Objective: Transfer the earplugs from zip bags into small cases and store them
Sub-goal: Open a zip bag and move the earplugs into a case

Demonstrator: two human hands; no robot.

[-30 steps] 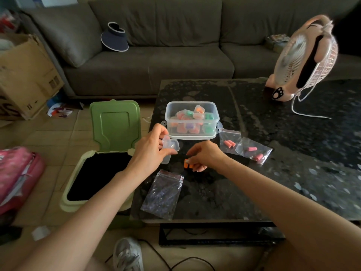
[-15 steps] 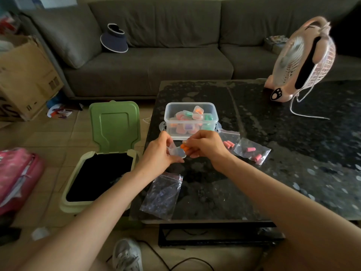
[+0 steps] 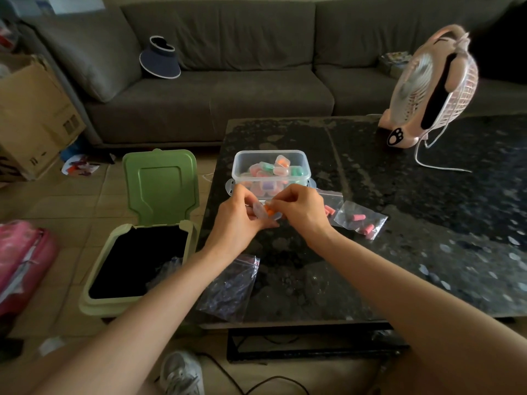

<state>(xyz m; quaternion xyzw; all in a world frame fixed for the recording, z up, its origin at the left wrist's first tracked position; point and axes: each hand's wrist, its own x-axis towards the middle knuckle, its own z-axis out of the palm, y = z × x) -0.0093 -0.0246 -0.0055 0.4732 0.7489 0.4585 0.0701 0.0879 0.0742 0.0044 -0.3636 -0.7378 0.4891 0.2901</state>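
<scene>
My left hand (image 3: 238,223) holds a small clear case (image 3: 260,210) just in front of the clear storage box (image 3: 271,173), which holds several filled cases. My right hand (image 3: 299,208) pinches orange earplugs (image 3: 269,212) at the case's open mouth. Two zip bags with pink earplugs lie to the right: one (image 3: 360,220) in full view, another (image 3: 332,203) partly behind my right hand. An empty zip bag (image 3: 231,286) lies near the table's front left edge.
A green bin (image 3: 137,266) with its lid up stands on the floor left of the black stone table (image 3: 399,252). A pink desk fan (image 3: 433,89) sits at the table's back right with its cord trailing. A sofa runs behind; a cardboard box stands at far left.
My right hand lifted the orange earplugs off the table and brought them to the case. Both hands rose and moved together toward the storage box.
</scene>
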